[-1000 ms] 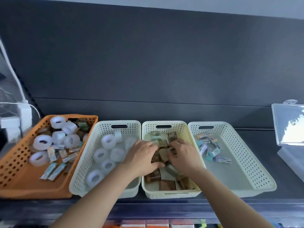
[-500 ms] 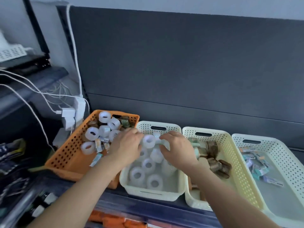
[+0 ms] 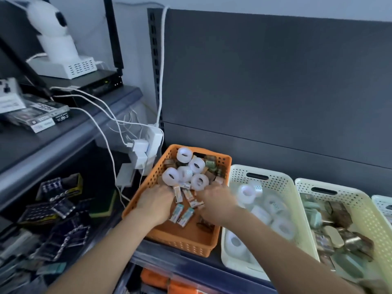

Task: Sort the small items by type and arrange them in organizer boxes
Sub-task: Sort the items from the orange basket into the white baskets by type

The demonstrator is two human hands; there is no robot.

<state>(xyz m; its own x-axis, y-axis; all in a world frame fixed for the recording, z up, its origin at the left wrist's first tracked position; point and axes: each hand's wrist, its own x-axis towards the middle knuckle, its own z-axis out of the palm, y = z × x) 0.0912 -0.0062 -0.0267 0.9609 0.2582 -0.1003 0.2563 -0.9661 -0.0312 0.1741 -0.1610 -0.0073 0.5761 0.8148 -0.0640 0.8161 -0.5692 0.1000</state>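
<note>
Reaching into an orange basket (image 3: 192,240) at the left end of a dark shelf (image 3: 186,259), a person works both hands among mixed small items. White tape rolls (image 3: 184,154) are heaped toward the basket's back wall, with brown and green packets (image 3: 210,161) behind them and slim sachets (image 3: 180,212) lying flat near the middle of its floor. The left hand (image 3: 156,203) comes in over the basket's front-left corner, palm down, knuckles up, fingers curled beneath it just beside the sachets and one tape roll; whether its grip holds anything cannot be told. The right hand (image 3: 216,201) crosses the basket's right rim, also palm down and blurred, fingers bent toward the sachets and the nearest roll; its grip cannot be told either. Both forearms rise from the lower edge, converging on the basket. Touching the orange basket's right side stands a cream basket (image 3: 235,247) holding more tape rolls, and next along the shelf a second cream basket (image 3: 339,189) carries brown and green packets. Left of the shelf, white chargers (image 3: 144,148) and cables (image 3: 101,128) hang from a power strip.
</note>
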